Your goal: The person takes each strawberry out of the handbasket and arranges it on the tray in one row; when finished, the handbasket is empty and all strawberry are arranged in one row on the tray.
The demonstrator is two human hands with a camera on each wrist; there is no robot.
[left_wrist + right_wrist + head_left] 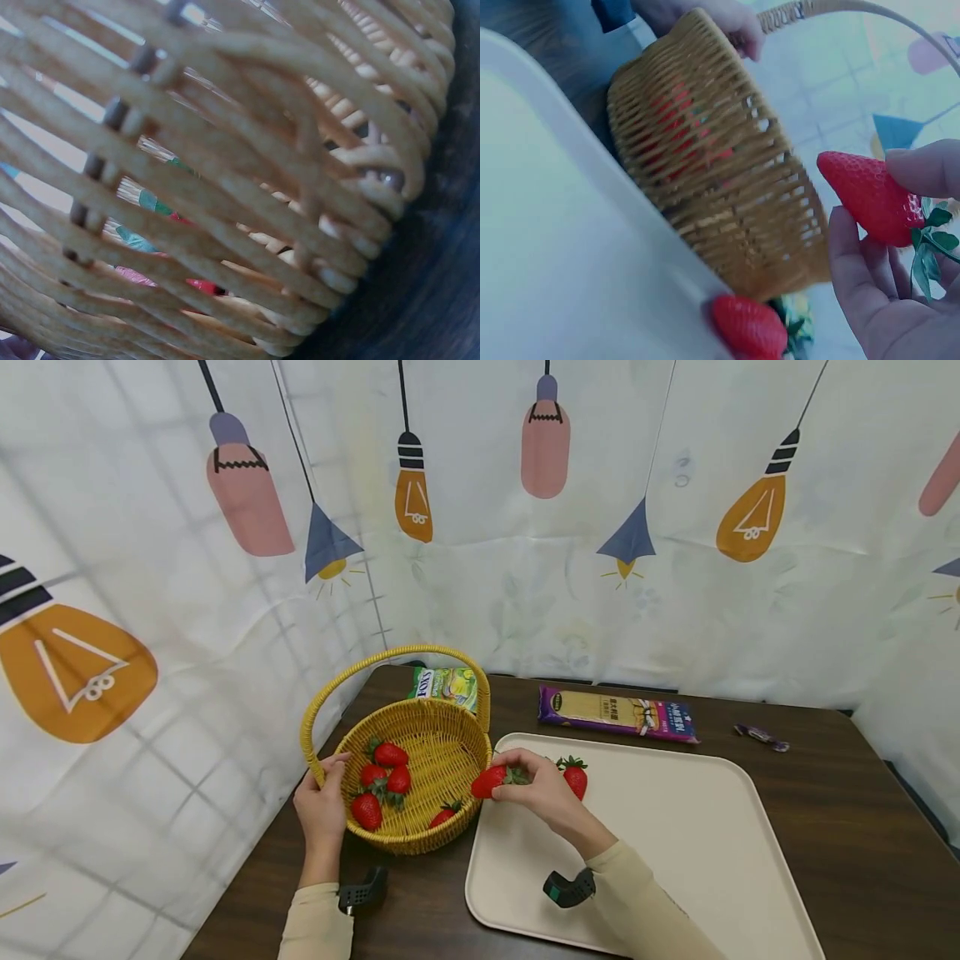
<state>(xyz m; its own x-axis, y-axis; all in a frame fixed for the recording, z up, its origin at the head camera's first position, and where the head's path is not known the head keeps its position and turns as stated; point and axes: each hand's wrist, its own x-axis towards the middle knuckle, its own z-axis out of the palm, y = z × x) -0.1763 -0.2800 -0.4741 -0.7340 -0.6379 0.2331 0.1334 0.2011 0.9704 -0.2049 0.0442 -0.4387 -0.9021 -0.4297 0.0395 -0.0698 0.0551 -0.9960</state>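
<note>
My right hand [551, 793] pinches a red strawberry [489, 782] between thumb and fingers, beside the right rim of a yellow woven basket [438, 752]. In the right wrist view that strawberry [874, 196] points its tip at the basket wall, green leaves toward the palm. My left hand [322, 806] grips the basket's left rim at the foot of its handle. Several strawberries [366, 810] lie inside, mostly to the left. Another strawberry [575, 779] rests on the beige tray [637, 843], just beyond my right hand. Woven wall [225, 150] fills most of the left wrist view.
Behind the basket lies a green candy bag [450, 685]. A purple pasta packet [618, 714] is at the back, beyond the tray, with a small wrapped candy [761, 737] to its right. Patterned curtains [480, 593] enclose the dark wooden table [847, 827].
</note>
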